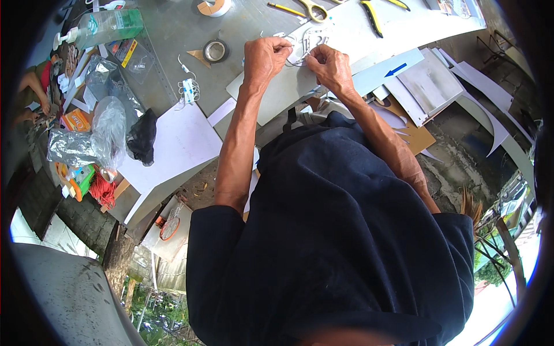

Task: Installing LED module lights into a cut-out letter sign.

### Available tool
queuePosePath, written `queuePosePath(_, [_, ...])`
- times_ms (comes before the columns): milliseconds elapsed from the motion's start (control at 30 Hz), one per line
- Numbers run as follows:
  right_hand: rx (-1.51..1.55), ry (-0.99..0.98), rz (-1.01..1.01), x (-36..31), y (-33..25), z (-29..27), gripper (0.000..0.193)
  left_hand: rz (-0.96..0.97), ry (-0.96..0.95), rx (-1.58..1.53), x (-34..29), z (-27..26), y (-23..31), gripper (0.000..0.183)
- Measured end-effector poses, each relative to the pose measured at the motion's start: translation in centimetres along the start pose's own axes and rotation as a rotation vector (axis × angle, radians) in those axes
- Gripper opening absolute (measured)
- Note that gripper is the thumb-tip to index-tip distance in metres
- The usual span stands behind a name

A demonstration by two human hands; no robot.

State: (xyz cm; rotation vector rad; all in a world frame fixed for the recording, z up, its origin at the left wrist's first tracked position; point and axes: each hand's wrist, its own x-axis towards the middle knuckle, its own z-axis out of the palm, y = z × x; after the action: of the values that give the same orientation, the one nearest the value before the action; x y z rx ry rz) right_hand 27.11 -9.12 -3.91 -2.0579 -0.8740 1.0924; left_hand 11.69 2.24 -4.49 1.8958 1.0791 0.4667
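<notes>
My left hand is over the worktable with thumb and fingertips pinched together on a thin pale wire. Facing it, my right hand is also closed in a pinch at the same wire. Between and just beyond them lies a loose bundle of white wire with small white pieces on it, resting on a white sheet. The exact spot gripped by each hand is partly hidden by the fingers. Beyond the bundle are yellow-handled scissors, a yellow pencil and yellow-and-black pliers.
A dark tape roll, a coiled white wire bundle and a pump bottle of green liquid stand or lie leftward. Clear plastic bags and red cord crowd the left edge. Another person's arm shows far left.
</notes>
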Motion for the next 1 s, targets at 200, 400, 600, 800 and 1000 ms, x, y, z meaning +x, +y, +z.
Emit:
queuePosePath(200, [-0.049,0.023,-0.063,0.2,0.4,0.1,0.023,-0.165,-0.123,-0.003,1.2,-0.2,0.2,0.018])
queuePosePath(400, [-0.039,0.012,-0.070,0.2,0.7,0.1,0.023,-0.257,-0.178,-0.045,1.4,-0.5,1.1,0.018])
queuePosePath(600, [-0.035,0.021,-0.122,0.2,0.7,0.2,0.021,-0.268,-0.158,-0.026,0.9,-0.8,1.4,0.016])
queuePosePath(800, [-0.037,-0.001,-0.106,0.5,0.5,0.1,0.022,-0.397,-0.095,-0.159,-0.7,-0.4,1.6,0.014])
queuePosePath(1000, [0.002,-0.064,0.005,0.3,-0.6,-0.5,0.020,-0.458,-0.056,-0.178,-0.6,-0.3,2.1,0.013])
